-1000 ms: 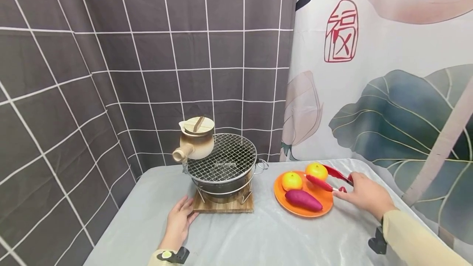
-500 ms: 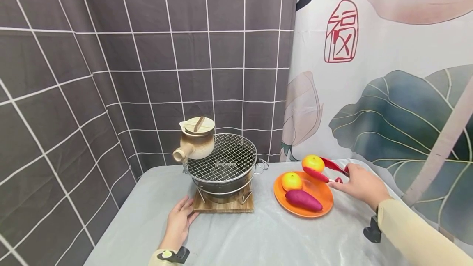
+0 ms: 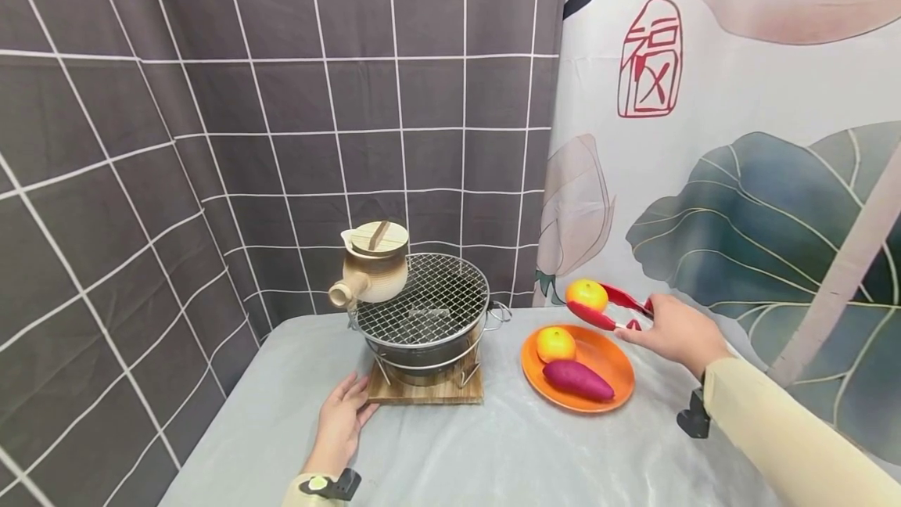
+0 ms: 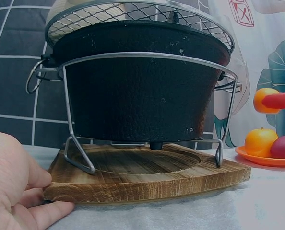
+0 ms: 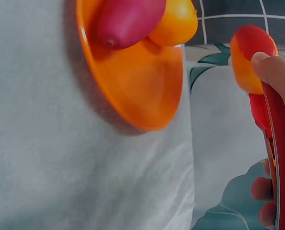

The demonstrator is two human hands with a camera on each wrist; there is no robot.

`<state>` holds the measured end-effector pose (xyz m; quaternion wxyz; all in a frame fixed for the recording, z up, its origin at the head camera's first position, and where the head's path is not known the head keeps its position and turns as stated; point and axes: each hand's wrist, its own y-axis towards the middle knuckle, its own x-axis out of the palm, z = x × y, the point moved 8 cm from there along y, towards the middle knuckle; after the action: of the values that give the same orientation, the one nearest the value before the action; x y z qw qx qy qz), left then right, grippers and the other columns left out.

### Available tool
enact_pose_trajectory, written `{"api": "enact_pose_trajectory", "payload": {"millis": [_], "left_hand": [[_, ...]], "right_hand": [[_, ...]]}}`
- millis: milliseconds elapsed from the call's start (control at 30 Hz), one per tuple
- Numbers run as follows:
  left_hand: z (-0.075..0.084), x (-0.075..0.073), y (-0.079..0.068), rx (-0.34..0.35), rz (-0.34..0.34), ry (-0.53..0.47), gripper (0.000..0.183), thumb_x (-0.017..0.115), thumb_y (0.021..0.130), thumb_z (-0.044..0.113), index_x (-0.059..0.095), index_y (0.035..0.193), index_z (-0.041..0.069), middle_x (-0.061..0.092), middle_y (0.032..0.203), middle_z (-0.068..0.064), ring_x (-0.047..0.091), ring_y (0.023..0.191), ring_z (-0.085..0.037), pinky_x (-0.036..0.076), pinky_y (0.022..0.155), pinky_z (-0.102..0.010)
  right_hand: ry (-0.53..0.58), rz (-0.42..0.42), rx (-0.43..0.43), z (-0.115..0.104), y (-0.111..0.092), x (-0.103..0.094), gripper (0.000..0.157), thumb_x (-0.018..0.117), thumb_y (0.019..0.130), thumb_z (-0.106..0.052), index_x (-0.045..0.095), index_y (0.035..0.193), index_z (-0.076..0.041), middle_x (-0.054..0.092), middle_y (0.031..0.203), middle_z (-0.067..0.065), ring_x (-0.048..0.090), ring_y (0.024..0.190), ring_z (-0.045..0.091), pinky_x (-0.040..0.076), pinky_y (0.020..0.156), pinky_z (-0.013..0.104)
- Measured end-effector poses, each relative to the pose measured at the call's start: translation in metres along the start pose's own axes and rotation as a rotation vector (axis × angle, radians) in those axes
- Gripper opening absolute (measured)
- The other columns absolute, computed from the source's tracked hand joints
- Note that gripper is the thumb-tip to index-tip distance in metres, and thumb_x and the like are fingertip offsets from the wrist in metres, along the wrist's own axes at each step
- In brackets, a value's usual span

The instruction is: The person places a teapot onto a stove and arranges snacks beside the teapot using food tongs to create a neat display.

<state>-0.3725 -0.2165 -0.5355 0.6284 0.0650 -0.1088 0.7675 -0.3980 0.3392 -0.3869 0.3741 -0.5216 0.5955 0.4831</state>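
My right hand (image 3: 679,331) grips red-tipped tongs (image 3: 594,315), whose tips pinch a mandarin orange (image 3: 587,294) in the air above the back of an orange plate (image 3: 612,391). On that plate lie a second mandarin (image 3: 555,344) and a purple sweet potato (image 3: 579,380). In the right wrist view, thumb and fingers wrap the tongs' handles (image 5: 280,143). My left hand (image 3: 339,421) holds the near left corner of a wooden board (image 4: 147,190) between thumb and fingers. On this board stands a round black grill stove (image 4: 142,96) in a wire stand.
A wire mesh grate (image 3: 439,296) covers the stove. A clay teapot (image 3: 383,276) with a wooden lid and side handle sits at the grate's left. Grey cloth (image 3: 493,460) covers the table; a dark checked curtain (image 3: 281,100) and a printed one hang behind.
The tongs have lifted the mandarin off the plate and carried it up and to the left, with my right hand following. My left hand stays at the board's corner.
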Motion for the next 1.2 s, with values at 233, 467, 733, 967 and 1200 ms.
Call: {"api": "enact_pose_trajectory", "payload": {"millis": [233, 467, 733, 967, 1200], "left_hand": [[-0.001, 0.0, 0.0, 0.006, -0.011, -0.003, 0.059, 0.039, 0.102, -0.007, 0.016, 0.156, -0.009, 0.028, 0.154, -0.038, 0.034, 0.141, -0.05, 0.053, 0.105, -0.044], [0.001, -0.001, 0.0, 0.012, -0.018, 0.008, 0.058, 0.039, 0.102, -0.007, 0.017, 0.156, -0.01, 0.027, 0.155, -0.038, 0.033, 0.142, -0.051, 0.054, 0.104, -0.042], [-0.001, 0.0, 0.0, 0.011, -0.019, 0.004, 0.058, 0.038, 0.102, -0.007, 0.018, 0.156, -0.01, 0.027, 0.155, -0.038, 0.032, 0.142, -0.051, 0.053, 0.105, -0.043], [-0.002, -0.005, 0.001, 0.004, -0.013, -0.003, 0.058, 0.038, 0.102, -0.008, 0.018, 0.156, -0.009, 0.027, 0.156, -0.037, 0.032, 0.143, -0.05, 0.054, 0.104, -0.04], [0.0, -0.001, 0.001, 0.006, -0.027, 0.012, 0.057, 0.038, 0.103, -0.006, 0.018, 0.156, -0.01, 0.027, 0.156, -0.037, 0.033, 0.143, -0.049, 0.053, 0.105, -0.041]], "right_hand": [[0.037, -0.029, 0.012, -0.015, 0.008, -0.001, 0.09, 0.075, 0.068, -0.078, 0.056, 0.106, 0.001, 0.061, 0.082, 0.008, 0.056, 0.068, 0.021, 0.057, 0.052, 0.034], [0.056, -0.031, 0.02, -0.029, 0.021, -0.005, 0.086, 0.077, 0.069, -0.074, 0.056, 0.106, 0.0, 0.062, 0.083, 0.009, 0.057, 0.067, 0.021, 0.058, 0.051, 0.033], [0.069, -0.04, 0.037, -0.045, 0.031, -0.009, 0.085, 0.078, 0.068, -0.074, 0.056, 0.107, -0.002, 0.064, 0.087, 0.011, 0.06, 0.068, 0.022, 0.06, 0.054, 0.035], [0.072, -0.022, 0.014, -0.073, 0.043, -0.022, 0.079, 0.077, 0.07, -0.073, 0.059, 0.103, -0.004, 0.064, 0.082, 0.008, 0.059, 0.069, 0.024, 0.056, 0.052, 0.033], [0.082, -0.022, 0.008, -0.092, 0.049, -0.028, 0.072, 0.076, 0.073, -0.07, 0.057, 0.1, -0.006, 0.062, 0.078, 0.008, 0.057, 0.067, 0.024, 0.052, 0.05, 0.031]]}}
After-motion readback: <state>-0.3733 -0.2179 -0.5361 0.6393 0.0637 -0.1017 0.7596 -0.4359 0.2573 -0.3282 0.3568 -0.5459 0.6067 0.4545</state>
